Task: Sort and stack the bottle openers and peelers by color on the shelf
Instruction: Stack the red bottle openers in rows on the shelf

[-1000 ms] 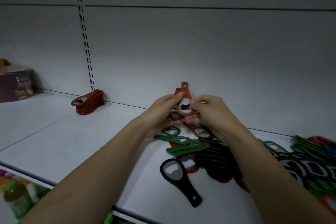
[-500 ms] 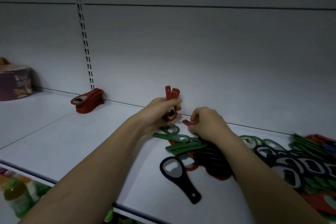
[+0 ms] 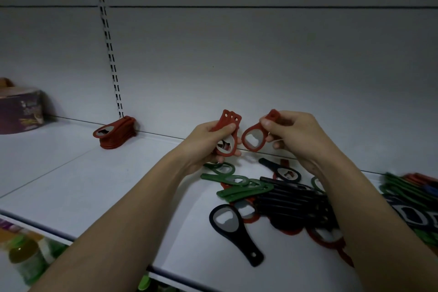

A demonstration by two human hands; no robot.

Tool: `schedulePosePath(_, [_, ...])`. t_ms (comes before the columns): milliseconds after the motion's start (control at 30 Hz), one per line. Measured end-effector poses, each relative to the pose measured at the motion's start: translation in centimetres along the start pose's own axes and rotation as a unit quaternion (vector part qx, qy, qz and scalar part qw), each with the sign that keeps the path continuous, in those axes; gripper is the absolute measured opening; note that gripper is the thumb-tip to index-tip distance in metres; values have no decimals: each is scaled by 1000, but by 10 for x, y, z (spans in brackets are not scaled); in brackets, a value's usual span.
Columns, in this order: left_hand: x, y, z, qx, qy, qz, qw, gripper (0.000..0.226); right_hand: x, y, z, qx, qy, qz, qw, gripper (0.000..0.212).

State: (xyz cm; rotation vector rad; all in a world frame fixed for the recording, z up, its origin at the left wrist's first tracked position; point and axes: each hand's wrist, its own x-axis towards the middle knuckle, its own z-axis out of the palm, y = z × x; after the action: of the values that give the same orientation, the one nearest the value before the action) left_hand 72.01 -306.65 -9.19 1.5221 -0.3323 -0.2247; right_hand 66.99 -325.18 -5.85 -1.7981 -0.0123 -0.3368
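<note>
My left hand point(image 3: 205, 140) grips a small bundle of red bottle openers point(image 3: 228, 133), handles pointing up. Just to its right, my right hand point(image 3: 291, 134) pinches a single red opener point(image 3: 253, 138) by its handle, ring end down, close to the bundle but apart from it. Below both hands a mixed heap of green, black and red openers point(image 3: 279, 199) lies on the white shelf point(image 3: 94, 187). One black opener point(image 3: 233, 230) lies apart at the heap's front. A finished stack of red openers point(image 3: 113, 134) sits against the back wall at the left.
More green, black and red openers point(image 3: 412, 199) pile up at the right edge. A purple round container point(image 3: 20, 111) stands at the far left. A slotted upright point(image 3: 109, 50) runs down the back panel. Bottles point(image 3: 26, 261) show on the shelf below.
My right hand has lifted a red opener out of the heap and brought it up beside the bundle in my left hand. The left hand has stayed roughly where it was.
</note>
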Motion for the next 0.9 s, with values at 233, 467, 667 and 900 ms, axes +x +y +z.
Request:
schedulePosePath(233, [-4, 7, 6, -49, -37, -35, 998, 32, 5, 4, 6, 38, -5, -4, 999, 12])
schedulePosePath(467, [-3, 0, 11, -54, -65, 15, 996, 39, 4, 14, 27, -3, 35, -49, 998, 7])
schedulePosePath(667, [-5, 0, 13, -53, -72, 46, 995, 31, 6, 14, 14, -40, 77, -48, 995, 22])
schedulePosePath(900, [-3, 1, 11, -93, -25, 47, 994, 38, 17, 23, -27, -405, -53, 17, 913, 18])
